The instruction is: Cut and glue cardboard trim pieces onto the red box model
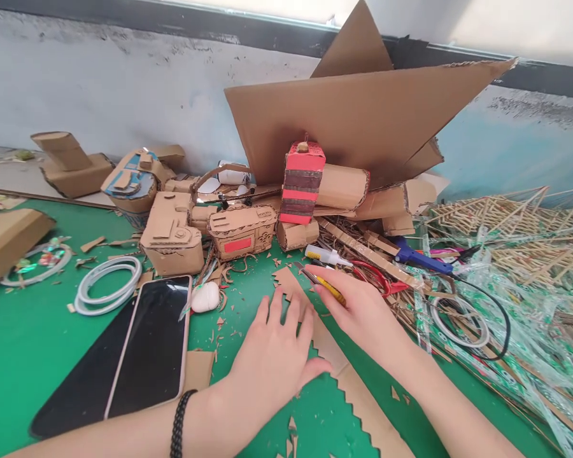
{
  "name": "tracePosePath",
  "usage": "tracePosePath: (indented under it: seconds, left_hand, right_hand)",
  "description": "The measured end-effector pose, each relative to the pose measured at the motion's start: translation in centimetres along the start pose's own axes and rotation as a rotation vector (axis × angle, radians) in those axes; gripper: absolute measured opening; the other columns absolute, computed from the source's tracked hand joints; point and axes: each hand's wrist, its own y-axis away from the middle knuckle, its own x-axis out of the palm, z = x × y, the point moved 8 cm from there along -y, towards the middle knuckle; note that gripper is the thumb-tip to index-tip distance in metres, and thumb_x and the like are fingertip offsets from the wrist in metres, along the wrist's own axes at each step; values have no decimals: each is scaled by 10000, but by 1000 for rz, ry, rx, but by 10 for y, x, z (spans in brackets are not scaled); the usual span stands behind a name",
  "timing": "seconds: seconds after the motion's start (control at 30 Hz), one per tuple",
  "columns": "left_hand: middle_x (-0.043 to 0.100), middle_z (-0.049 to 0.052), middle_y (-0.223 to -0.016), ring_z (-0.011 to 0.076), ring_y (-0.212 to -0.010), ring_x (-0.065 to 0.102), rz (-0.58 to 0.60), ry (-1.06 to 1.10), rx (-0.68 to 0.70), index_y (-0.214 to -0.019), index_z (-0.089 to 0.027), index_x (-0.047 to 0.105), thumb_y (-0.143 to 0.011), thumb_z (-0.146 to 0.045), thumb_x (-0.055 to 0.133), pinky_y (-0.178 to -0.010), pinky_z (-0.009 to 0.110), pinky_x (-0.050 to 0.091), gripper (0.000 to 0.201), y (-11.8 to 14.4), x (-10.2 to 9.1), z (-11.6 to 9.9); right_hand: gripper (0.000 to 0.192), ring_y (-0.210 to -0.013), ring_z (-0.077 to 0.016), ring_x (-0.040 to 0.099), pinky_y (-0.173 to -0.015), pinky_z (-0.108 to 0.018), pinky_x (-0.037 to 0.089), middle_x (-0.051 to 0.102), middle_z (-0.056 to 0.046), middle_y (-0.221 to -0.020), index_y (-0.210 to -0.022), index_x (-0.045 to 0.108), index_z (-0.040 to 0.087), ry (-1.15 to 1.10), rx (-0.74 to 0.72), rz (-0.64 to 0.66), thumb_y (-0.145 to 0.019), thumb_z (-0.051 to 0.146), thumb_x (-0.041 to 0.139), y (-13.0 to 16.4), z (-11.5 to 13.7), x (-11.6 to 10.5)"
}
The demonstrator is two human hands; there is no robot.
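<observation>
Craft bench seen from over the worker's shoulders. The left hand lies flat, palm down and fingers spread, pressing on a long cardboard strip with a saw-toothed edge; it grips nothing, only holds the strip against the green mat. The strip runs diagonally from the middle of the mat towards the near right edge, passing under both hands. The right hand is closed around a yellow craft knife, held like a pen between thumb and fingers, with the blade end pointing up and left over the far end of the strip; whether the tip touches the cardboard cannot be told. A black bracelet sits on the left wrist.

Left of the hands, 2 dark phones lie side by side, screens up, with a coiled white cable and a small white case near them. Behind stands a row of cardboard models, among them a red-striped tower, and above these a large cardboard sheet leans against the wall. Just beyond the knife lie a small glue bottle and red-handled scissors; further right are a blue glue gun and a heap of wooden-stick frames on clear wrapping. Cardboard scraps are scattered over the mat
</observation>
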Motion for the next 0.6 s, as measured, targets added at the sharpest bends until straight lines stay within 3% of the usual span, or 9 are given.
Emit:
tracePosePath:
  seconds: [0.23,0.43,0.6]
  left_hand:
    - [691,235,-1429,441,-1376,633,12,-34,7,-1367,-98,729,-933,-726,649,-1098,549,573,768,-1,6,1]
    - [652,254,-1467,444,-1372,636,55,-1,25,-1447,-101,673,-953,-665,667,-1100,547,578,750,-2,11,-3]
    - [642,272,-1481,480,-1405,602,70,6,20,-1504,-63,615,-958,-681,642,-1097,568,588,825,-2,12,-5]
  right_hand:
    - [476,-1085,-269,781,-902,-371,605,804,-95,-1240,-1493,647,257,325,-4,262,-1069,177,447,-26,25,23]
    - [453,-994,-273,790,-743,-340,553,811,-71,-1158,-1501,624,305,479,35,333,-1097,264,423,-26,33,28]
    - [453,-1033,-273,788,-755,-340,537,797,-86,-1187,-1534,575,297,508,58,357,-1113,311,409,-21,33,33]
